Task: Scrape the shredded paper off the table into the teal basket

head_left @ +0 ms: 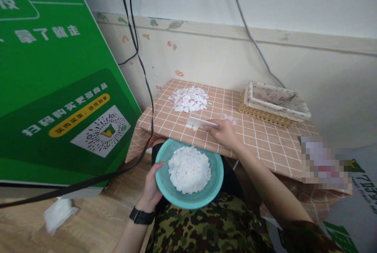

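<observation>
My left hand (153, 184) grips the left rim of a round turquoise plastic colander (216, 184), with the thumb over the edge. Inside the colander lies a heap of small white paper-like scraps (190, 168). In my right hand (225, 132) is a thin, flat white strip (202, 122), pinched at its right end; its exact kind is unclear. The strip's left end is over a few loose white pieces (191, 127) near the table's front edge. Beyond it sits a larger pile of white and pinkish scraps (190, 99).
A brown checked cloth covers the table (265, 149). A lined wicker basket (273, 103) stands at the back right, and a pinkish-white patch of scraps (229, 119) lies beyond my right hand. A black strap (149, 88) hangs past the table's left side, beside a green panel (59, 88).
</observation>
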`<state>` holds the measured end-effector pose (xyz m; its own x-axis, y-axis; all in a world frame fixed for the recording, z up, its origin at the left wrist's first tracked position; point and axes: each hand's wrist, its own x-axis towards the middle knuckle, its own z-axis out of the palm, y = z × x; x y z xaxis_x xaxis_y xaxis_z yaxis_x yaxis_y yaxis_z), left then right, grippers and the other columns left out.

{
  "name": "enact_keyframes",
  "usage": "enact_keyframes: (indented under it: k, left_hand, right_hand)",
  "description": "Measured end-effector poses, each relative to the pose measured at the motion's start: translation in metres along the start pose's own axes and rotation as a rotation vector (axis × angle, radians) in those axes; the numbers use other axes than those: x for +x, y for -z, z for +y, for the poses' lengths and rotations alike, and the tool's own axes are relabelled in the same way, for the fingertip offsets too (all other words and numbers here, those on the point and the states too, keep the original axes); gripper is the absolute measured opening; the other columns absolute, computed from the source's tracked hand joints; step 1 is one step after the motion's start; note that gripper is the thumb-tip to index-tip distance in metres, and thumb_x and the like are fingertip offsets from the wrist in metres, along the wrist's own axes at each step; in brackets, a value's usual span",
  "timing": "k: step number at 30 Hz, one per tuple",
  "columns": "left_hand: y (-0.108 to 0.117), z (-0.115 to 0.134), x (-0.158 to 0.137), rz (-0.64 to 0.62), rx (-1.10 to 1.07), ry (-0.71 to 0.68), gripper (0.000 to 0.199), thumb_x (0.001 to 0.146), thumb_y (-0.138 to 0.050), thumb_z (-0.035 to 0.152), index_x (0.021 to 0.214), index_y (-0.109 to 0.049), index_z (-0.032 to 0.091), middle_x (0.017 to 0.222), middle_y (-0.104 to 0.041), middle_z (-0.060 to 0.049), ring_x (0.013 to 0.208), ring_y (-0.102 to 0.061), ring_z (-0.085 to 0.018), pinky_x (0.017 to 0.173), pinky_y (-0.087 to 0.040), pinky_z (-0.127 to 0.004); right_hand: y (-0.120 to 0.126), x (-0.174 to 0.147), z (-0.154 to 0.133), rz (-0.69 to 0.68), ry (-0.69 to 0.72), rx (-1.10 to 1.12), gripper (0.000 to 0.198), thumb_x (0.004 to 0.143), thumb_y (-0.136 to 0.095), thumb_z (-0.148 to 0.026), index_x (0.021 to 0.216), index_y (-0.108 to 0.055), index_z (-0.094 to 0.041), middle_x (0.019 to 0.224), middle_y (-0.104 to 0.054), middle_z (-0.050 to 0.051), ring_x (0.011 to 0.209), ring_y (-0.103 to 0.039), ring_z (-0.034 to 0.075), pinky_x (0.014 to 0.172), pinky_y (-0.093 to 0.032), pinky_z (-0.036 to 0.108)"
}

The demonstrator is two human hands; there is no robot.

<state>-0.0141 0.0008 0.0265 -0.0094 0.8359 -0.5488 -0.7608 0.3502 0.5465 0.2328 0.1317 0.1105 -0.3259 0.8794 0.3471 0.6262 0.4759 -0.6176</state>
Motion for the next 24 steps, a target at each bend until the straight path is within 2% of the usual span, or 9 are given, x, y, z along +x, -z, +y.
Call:
enact_keyframes:
  k: [4,7,10,14,19,24]
  left_hand:
    - [0.001,0.000,0.001,0.021,-0.021,0.014,0.015,0.072,-0.061,0.017,0.081,-0.071,0.009,0.079,-0.075,-0.011,0.082,-0.069,-0.029,0.082,-0.052,-0.040]
    - [0.001,0.000,0.001,0.028,-0.040,0.027,0.015,0.071,-0.061,0.016,0.081,-0.071,0.010,0.078,-0.075,-0.011,0.082,-0.069,-0.029,0.082,-0.052,-0.041]
    - [0.000,0.000,0.001,0.004,-0.025,0.023,0.017,0.072,-0.061,0.018,0.084,-0.070,0.010,0.080,-0.075,-0.011,0.083,-0.069,-0.030,0.083,-0.052,-0.041]
    - [0.001,0.000,0.001,-0.013,-0.015,0.022,0.018,0.073,-0.060,0.019,0.084,-0.070,0.009,0.081,-0.075,-0.012,0.084,-0.068,-0.030,0.084,-0.051,-0.041]
    - [0.000,0.000,0.000,0.014,-0.038,0.023,0.017,0.072,-0.061,0.017,0.084,-0.071,0.009,0.080,-0.075,-0.011,0.085,-0.068,-0.030,0.084,-0.052,-0.041]
    - [-0.001,-0.001,0.001,0.021,-0.037,0.008,0.017,0.071,-0.061,0.017,0.083,-0.071,0.010,0.080,-0.075,-0.011,0.085,-0.068,-0.030,0.083,-0.052,-0.041]
  right_hand:
    - [0.001,-0.004,-0.003,0.024,0.018,0.070,0.020,0.083,-0.054,-0.026,0.094,-0.071,-0.021,0.091,-0.072,0.004,0.078,-0.066,0.020,0.071,-0.048,0.030]
    - [0.000,-0.008,-0.006,-0.034,0.029,0.103,0.021,0.084,-0.053,-0.026,0.095,-0.071,-0.022,0.093,-0.071,0.005,0.080,-0.066,0.019,0.071,-0.049,0.030]
    - [0.004,-0.010,-0.010,-0.102,0.017,0.076,0.021,0.084,-0.052,-0.025,0.092,-0.071,-0.020,0.087,-0.071,0.005,0.071,-0.064,0.017,0.064,-0.047,0.028]
    - [0.016,-0.011,-0.005,-0.109,-0.013,-0.018,0.019,0.083,-0.053,-0.028,0.080,-0.070,-0.018,0.070,-0.068,0.002,0.058,-0.058,0.014,0.055,-0.041,0.026]
    - [0.027,-0.012,0.010,-0.017,-0.039,-0.051,0.024,0.081,-0.055,-0.035,0.073,-0.068,-0.017,0.064,-0.064,0.002,0.056,-0.055,0.014,0.053,-0.038,0.026]
    - [0.024,-0.014,0.019,0.132,-0.067,-0.021,0.025,0.080,-0.057,-0.039,0.069,-0.063,-0.017,0.067,-0.063,0.003,0.059,-0.055,0.015,0.054,-0.039,0.028]
